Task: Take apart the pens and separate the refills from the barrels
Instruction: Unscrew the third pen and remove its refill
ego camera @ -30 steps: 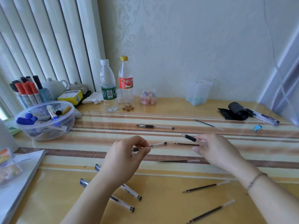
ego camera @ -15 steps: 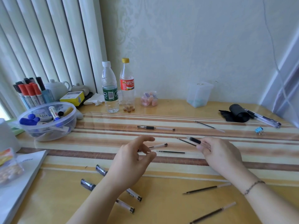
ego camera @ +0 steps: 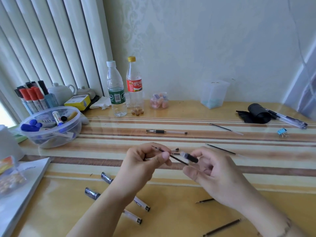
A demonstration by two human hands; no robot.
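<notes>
Refill (ego camera: 177, 159): thin, dark, held above the striped table (ego camera: 222, 139) between both hands, slanting from upper left to lower right. Left hand (ego camera: 145, 164) pinches its upper part between thumb and curled fingers; tip pokes out past the fingers. Right hand (ego camera: 215, 171) pinches the black grip section (ego camera: 190, 157) of a pen, just beside the refill's lower end; cannot tell whether the two touch.

On the table behind the hands: a short pen piece (ego camera: 176, 149), mostly hidden. Farther back, an assembled pen (ego camera: 166, 132) lies flat across the stripes. Two loose refills, one (ego camera: 221, 149) right of the hands, another (ego camera: 225, 129) beyond it.

Near edge: two barrels (ego camera: 136, 218) partly under the left forearm, with their other ends (ego camera: 92, 193) showing left of it. Two more refills (ego camera: 222, 227) lie under the right forearm.

Periphery: clear bowl (ego camera: 51, 134) of markers at left, two bottles (ego camera: 117, 93) at back, black roll (ego camera: 258, 113) with bundled pens (ego camera: 289, 119) at far right, blue binder clip (ego camera: 282, 132) near it.
</notes>
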